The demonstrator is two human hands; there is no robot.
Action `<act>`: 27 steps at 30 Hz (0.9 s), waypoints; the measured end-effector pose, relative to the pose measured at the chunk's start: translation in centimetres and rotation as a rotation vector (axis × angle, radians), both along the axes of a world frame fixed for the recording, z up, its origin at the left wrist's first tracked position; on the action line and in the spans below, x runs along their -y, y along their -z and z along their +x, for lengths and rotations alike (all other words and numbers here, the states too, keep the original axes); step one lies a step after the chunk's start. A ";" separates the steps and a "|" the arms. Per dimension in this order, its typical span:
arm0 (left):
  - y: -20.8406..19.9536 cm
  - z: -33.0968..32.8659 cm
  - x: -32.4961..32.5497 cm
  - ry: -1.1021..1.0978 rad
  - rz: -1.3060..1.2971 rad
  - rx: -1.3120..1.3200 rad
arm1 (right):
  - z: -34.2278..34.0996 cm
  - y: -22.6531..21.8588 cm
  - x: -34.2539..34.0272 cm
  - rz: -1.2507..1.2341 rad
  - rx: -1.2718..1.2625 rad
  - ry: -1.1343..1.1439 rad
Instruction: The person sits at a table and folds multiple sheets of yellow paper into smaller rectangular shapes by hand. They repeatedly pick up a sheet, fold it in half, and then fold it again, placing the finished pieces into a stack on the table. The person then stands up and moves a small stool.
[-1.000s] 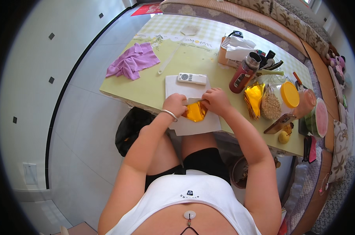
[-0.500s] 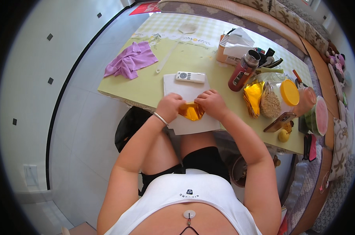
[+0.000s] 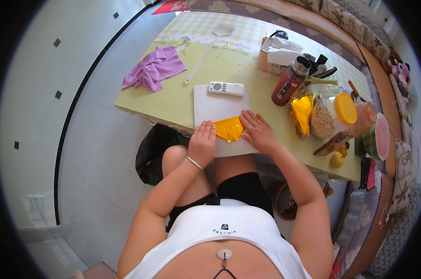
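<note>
A folded piece of shiny gold foil paper (image 3: 229, 129) lies on a white paper sheet (image 3: 219, 106) at the table's near edge. Its upper edge is straight and its lower part narrows, with crease lines across it. My left hand (image 3: 202, 141) rests flat on its left end, fingers stretched out side by side. Over the right end lies my right hand (image 3: 259, 132), fingers extended and thumb apart. Both ends of the foil are hidden under the fingers. Beyond the foil, a white remote control (image 3: 226, 88) sits on the sheet.
To the right stand a stack of gold foil sheets (image 3: 302, 113), a dark red flask (image 3: 288, 83), a jar with a yellow lid (image 3: 345, 109), a phone (image 3: 333, 143) and a cut watermelon (image 3: 380, 137). A purple cloth (image 3: 154, 68) and a white long-handled spatula (image 3: 200, 63) lie left.
My hands have gone from pinching the foil's upper corners to lying flat on its ends. The left hand has come down nearer me, and the foil now lies flatter with a straight upper edge.
</note>
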State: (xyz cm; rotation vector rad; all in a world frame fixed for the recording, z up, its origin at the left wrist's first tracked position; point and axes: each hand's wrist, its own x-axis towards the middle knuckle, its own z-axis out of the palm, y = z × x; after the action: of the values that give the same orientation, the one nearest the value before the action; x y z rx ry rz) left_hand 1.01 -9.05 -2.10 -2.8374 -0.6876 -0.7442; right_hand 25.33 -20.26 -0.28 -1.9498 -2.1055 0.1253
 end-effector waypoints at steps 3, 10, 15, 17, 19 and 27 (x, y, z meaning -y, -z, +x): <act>-0.7 0.2 0.0 -0.007 -0.009 0.038 | 0.1 0.0 0.0 0.045 -0.048 -0.010; -1.4 -0.5 -0.1 0.078 0.044 0.203 | -1.5 -1.9 2.2 0.162 -0.137 0.045; -1.3 -1.2 -1.0 0.025 -0.373 0.417 | -2.5 -0.7 2.1 0.378 -0.278 0.118; -0.8 -0.9 -0.8 -0.102 -0.759 0.631 | -2.9 -0.1 1.8 0.372 -0.476 0.269; -0.9 -0.9 -1.3 -0.153 -1.199 0.770 | -3.5 0.3 1.1 0.386 -0.847 0.384; -1.5 -1.9 -1.8 -0.109 -1.675 1.025 | -5.1 0.1 0.3 0.413 -1.540 0.391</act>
State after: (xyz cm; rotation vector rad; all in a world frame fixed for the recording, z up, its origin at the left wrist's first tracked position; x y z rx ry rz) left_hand -0.85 -7.26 -0.64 -3.0600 -2.5354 -2.5896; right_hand 20.26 -20.55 -0.42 -1.1729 -0.6487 0.7378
